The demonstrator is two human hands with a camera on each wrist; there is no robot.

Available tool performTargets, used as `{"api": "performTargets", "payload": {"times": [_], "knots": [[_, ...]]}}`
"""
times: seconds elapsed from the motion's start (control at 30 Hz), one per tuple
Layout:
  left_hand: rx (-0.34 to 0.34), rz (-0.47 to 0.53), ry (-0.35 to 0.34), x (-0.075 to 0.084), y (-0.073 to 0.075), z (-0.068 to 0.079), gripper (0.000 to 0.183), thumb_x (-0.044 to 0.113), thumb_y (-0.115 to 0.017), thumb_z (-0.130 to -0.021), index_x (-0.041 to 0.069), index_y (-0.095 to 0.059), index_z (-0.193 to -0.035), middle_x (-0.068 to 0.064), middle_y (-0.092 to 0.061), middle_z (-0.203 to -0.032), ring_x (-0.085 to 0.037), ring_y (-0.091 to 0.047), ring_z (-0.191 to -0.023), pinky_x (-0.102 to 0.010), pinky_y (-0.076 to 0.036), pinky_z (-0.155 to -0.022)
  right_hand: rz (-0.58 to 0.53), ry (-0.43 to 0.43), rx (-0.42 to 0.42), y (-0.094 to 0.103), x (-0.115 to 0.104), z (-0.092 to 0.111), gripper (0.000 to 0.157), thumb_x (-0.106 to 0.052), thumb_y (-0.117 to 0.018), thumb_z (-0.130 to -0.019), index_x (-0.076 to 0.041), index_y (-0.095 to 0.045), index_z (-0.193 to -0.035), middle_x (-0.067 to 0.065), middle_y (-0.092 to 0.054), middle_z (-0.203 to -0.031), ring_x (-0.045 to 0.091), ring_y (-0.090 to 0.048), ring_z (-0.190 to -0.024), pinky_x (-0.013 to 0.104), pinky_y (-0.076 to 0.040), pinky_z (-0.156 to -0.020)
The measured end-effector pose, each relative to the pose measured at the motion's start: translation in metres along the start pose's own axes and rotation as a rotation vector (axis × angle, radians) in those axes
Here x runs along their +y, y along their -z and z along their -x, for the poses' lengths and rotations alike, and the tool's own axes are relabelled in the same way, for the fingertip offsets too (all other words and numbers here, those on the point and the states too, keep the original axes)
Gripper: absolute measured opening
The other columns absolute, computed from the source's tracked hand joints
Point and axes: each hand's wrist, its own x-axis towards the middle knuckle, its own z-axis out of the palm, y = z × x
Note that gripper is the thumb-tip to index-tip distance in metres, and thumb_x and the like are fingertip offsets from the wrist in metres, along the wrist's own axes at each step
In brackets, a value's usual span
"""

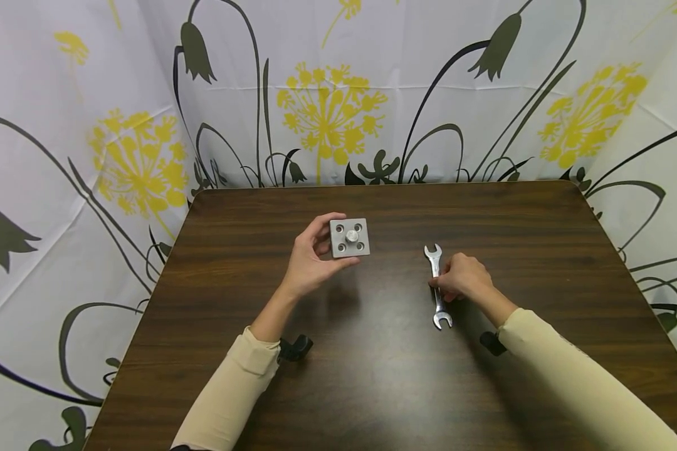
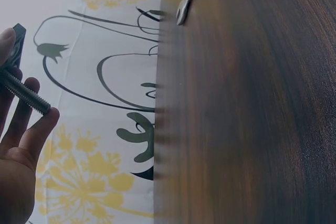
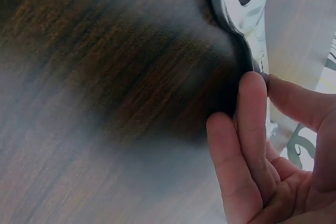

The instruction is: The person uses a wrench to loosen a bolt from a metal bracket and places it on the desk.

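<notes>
My left hand (image 1: 310, 257) holds a square grey metal plate (image 1: 341, 237) by its edges, above the table. The plate has several corner holes and a round bolt end in the middle. In the left wrist view the bolt's threaded shank (image 2: 26, 94) points back from the plate toward the fingers. To the right, my right hand (image 1: 464, 275) pinches a double open-ended wrench (image 1: 437, 294) by its shank, between thumb and fingers. One forked wrench end (image 3: 241, 11) shows close up in the right wrist view. Whether the wrench touches the table I cannot tell.
Both hands work over a dark wood-grain table (image 1: 372, 388). A white curtain (image 1: 417, 37) with yellow and grey-green flowers hangs behind the table and along its sides. A dark wrist camera (image 1: 296, 348) sits below the left wrist.
</notes>
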Motion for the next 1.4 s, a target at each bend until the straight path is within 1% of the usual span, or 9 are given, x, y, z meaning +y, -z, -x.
{"api": "performTargets", "payload": {"times": [0.2,0.37,0.5,0.7,0.8,0.9,0.97,1.13,1.4], "knots": [[0.006,0.022,0.016,0.0,-0.001,-0.001,0.074,-0.022,-0.08,-0.065,-0.003,-0.051,-0.131,-0.021,-0.062,-0.116,-0.035,-0.067,-0.097,-0.043,-0.057,-0.079,0.057,0.041,0.035,0.009,-0.005,0.001,0.03,-0.039,-0.073,-0.087,-0.012,-0.069,-0.076,0.001,-0.065,-0.058,0.017,-0.064,-0.057,0.036,-0.042,-0.053],[0.007,0.033,0.029,-0.001,-0.002,0.0,0.074,-0.023,-0.079,-0.065,-0.004,-0.051,-0.13,-0.02,-0.062,-0.116,-0.037,-0.066,-0.098,-0.042,-0.057,-0.079,0.09,0.133,0.207,0.02,-0.021,0.002,0.027,-0.042,-0.07,-0.088,-0.015,-0.073,-0.082,-0.001,-0.067,-0.071,0.022,-0.061,-0.068,0.04,-0.044,-0.054],[0.006,0.028,0.025,-0.002,-0.002,0.0,0.074,-0.023,-0.079,-0.065,-0.004,-0.05,-0.13,-0.021,-0.062,-0.116,-0.036,-0.066,-0.098,-0.041,-0.058,-0.079,0.043,0.267,0.281,0.031,-0.048,0.006,0.024,-0.042,-0.068,-0.089,-0.018,-0.072,-0.084,-0.006,-0.068,-0.071,0.019,-0.061,-0.068,0.038,-0.046,-0.053],[-0.004,0.013,0.024,-0.003,-0.002,0.0,0.073,-0.021,-0.08,-0.066,-0.003,-0.05,-0.131,-0.019,-0.062,-0.118,-0.032,-0.066,-0.099,-0.042,-0.058,-0.079,-0.045,0.53,0.341,0.046,-0.105,0.025,0.018,-0.035,-0.068,-0.092,-0.018,-0.074,-0.092,-0.008,-0.067,-0.074,0.012,-0.059,-0.065,0.034,-0.047,-0.058],[-0.008,0.008,0.015,-0.01,0.0,0.0,0.073,-0.02,-0.08,-0.067,-0.002,-0.05,-0.132,-0.02,-0.062,-0.118,-0.031,-0.066,-0.099,-0.041,-0.058,-0.079,-0.047,0.643,0.36,0.049,-0.129,0.036,0.016,-0.033,-0.069,-0.092,-0.017,-0.074,-0.092,-0.008,-0.067,-0.074,0.011,-0.058,-0.064,0.032,-0.046,-0.058],[-0.012,0.016,0.009,-0.021,0.002,-0.001,0.075,-0.02,-0.079,-0.067,0.0,-0.05,-0.133,-0.019,-0.061,-0.119,-0.031,-0.066,-0.101,-0.04,-0.057,-0.079,0.002,0.713,0.388,0.048,-0.145,0.044,0.018,-0.035,-0.069,-0.092,-0.018,-0.074,-0.092,-0.01,-0.066,-0.072,0.009,-0.056,-0.061,0.031,-0.045,-0.055],[-0.016,0.023,0.001,-0.028,0.004,-0.001,0.076,-0.019,-0.08,-0.068,0.003,-0.051,-0.134,-0.018,-0.062,-0.12,-0.031,-0.066,-0.102,-0.04,-0.057,-0.08,0.051,0.74,0.409,0.045,-0.153,0.048,0.02,-0.037,-0.069,-0.092,-0.018,-0.073,-0.091,-0.01,-0.066,-0.071,0.007,-0.056,-0.059,0.03,-0.044,-0.052],[-0.031,0.031,-0.033,-0.03,0.007,-0.001,0.074,-0.017,-0.08,-0.069,0.003,-0.051,-0.133,-0.018,-0.062,-0.119,-0.031,-0.066,-0.103,-0.041,-0.057,-0.081,0.138,0.78,0.46,0.039,-0.164,0.048,0.02,-0.038,-0.07,-0.09,-0.018,-0.073,-0.088,-0.011,-0.066,-0.07,0.006,-0.057,-0.06,0.031,-0.045,-0.05],[-0.036,0.032,-0.033,-0.032,0.008,-0.001,0.072,-0.017,-0.08,-0.069,0.003,-0.051,-0.133,-0.017,-0.063,-0.118,-0.03,-0.066,-0.104,-0.039,-0.057,-0.082,0.167,0.776,0.421,0.037,-0.17,0.047,0.017,-0.035,-0.072,-0.088,-0.018,-0.073,-0.087,-0.011,-0.064,-0.067,0.009,-0.057,-0.061,0.034,-0.046,-0.052]]}}
